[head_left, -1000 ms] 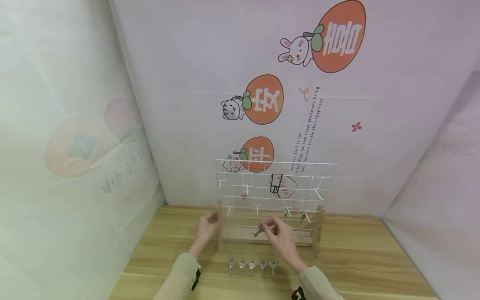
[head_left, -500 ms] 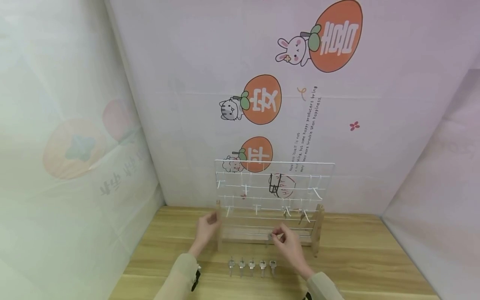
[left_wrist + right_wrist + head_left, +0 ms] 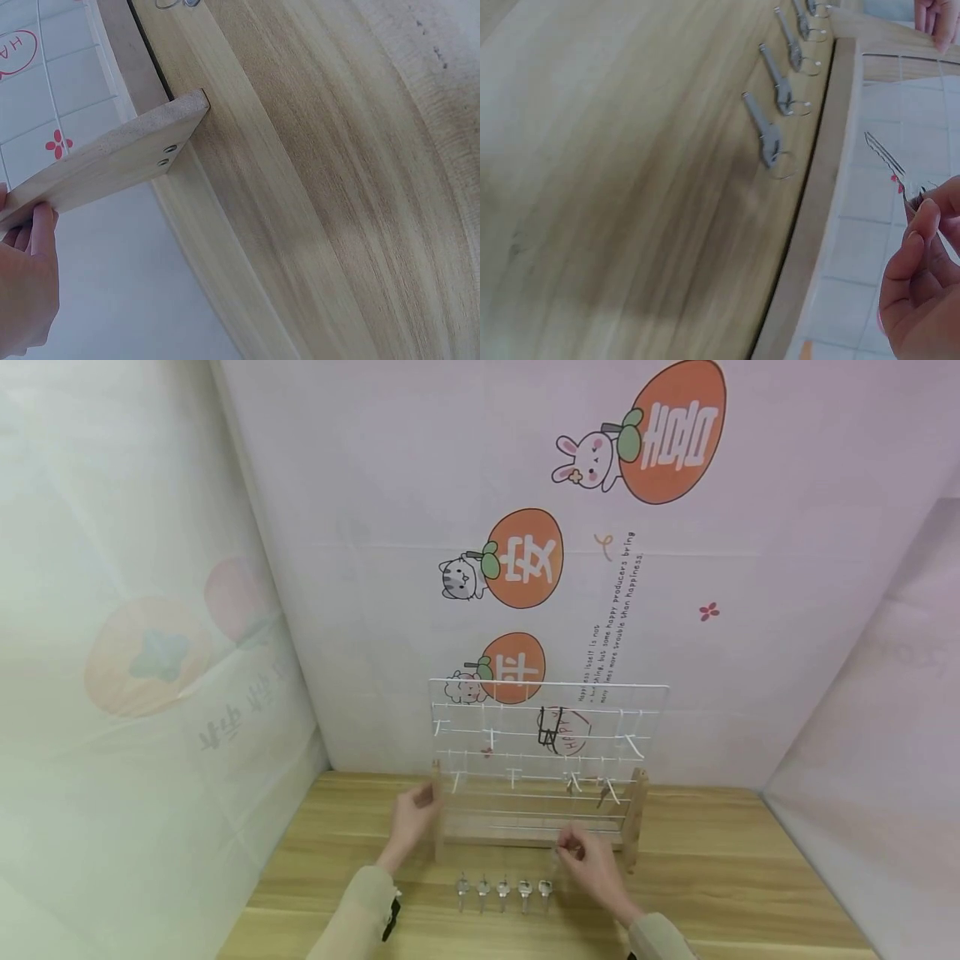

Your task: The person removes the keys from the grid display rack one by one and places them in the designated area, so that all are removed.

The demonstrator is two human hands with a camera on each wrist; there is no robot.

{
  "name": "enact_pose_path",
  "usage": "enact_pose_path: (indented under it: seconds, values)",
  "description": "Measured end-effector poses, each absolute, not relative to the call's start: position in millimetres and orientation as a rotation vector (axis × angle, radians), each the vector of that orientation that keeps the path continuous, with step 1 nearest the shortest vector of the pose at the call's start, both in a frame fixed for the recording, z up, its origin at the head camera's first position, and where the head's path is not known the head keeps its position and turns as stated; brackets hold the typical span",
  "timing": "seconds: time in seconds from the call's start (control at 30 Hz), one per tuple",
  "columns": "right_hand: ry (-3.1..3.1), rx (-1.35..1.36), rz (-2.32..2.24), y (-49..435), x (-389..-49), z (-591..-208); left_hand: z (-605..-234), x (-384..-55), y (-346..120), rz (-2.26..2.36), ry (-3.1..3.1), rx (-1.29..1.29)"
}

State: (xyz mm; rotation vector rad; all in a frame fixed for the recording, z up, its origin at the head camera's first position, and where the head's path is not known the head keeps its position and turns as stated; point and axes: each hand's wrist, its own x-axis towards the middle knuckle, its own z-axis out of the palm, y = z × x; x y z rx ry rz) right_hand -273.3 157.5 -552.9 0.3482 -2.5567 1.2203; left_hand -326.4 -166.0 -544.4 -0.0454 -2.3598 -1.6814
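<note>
My right hand (image 3: 592,864) pinches a key (image 3: 886,163) between thumb and fingers, low in front of the wire rack. In the right wrist view the key's toothed blade points up and left; its head is partly covered by the fingertips. With thumb and fingers on either side, my left hand (image 3: 28,281) holds the wooden side post (image 3: 112,161) of the rack. Several keys (image 3: 766,139) with thin rings lie in a row on the table before the rack. The white wire grid (image 3: 551,682) carries several hooks, and two keys (image 3: 604,793) hang at its right.
A wooden table (image 3: 720,868) bears the rack, whose other side post (image 3: 635,822) stands just beyond my right hand. Behind rises a white cloth backdrop (image 3: 420,468) with printed fruit and animals. More cloth hangs at the left and right.
My right hand has moved right and down toward me, away from the middle of the rack, with the key pinched in it. The left hand stays on the side post.
</note>
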Motion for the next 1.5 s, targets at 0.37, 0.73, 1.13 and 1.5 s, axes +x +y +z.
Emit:
enact_pose_path:
  seconds: [0.37, 0.73, 1.13, 1.5]
  values:
    - [-2.674, 0.357, 1.220, 175, -273, -571, -544, -327, -166, -1.691, -2.364, -0.041]
    - [-2.701, 0.577, 1.129, 187, -271, -585, -545, -328, -166, -1.684, -2.366, -0.048]
    - [-2.775, 0.711, 1.060, 192, -272, -594, -548, -329, -167, -1.692, -2.361, -0.056]
    - [-2.739, 0.778, 0.990, 192, -280, -603, -547, -329, -166, -1.705, -2.349, -0.053]
